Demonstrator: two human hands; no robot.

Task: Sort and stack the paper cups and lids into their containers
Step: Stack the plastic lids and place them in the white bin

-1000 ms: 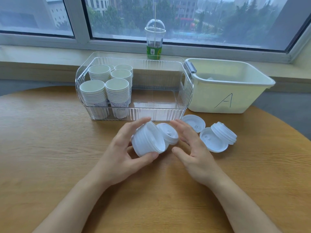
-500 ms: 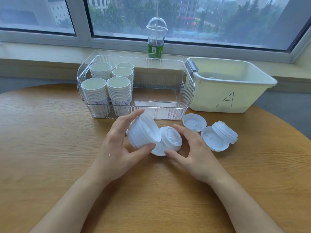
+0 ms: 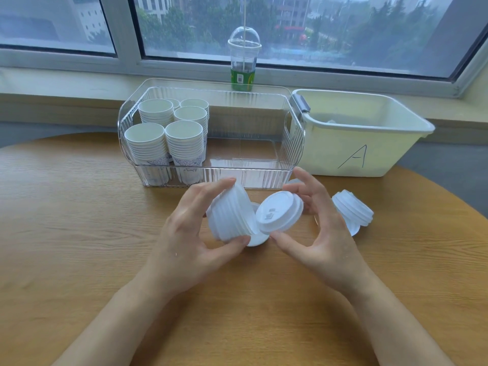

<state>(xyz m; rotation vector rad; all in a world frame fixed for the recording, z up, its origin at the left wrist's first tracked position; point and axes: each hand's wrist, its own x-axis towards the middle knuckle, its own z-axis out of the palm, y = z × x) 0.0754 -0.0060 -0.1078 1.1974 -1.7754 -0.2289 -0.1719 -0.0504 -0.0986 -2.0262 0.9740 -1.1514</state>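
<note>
A round wooden tabletop (image 3: pixel 79 233) with pale oak grain fills the lower view. Behind it runs a beige window sill (image 3: pixel 66 83), on which a clear plastic cup with a domed lid and green label (image 3: pixel 244 62) stands. Above, a wide window (image 3: pixel 317 27) with grey frames shows trees and buildings under dull, rainy daylight. Grey floor (image 3: pixel 443 165) shows beyond the tabletop's right edge
</note>
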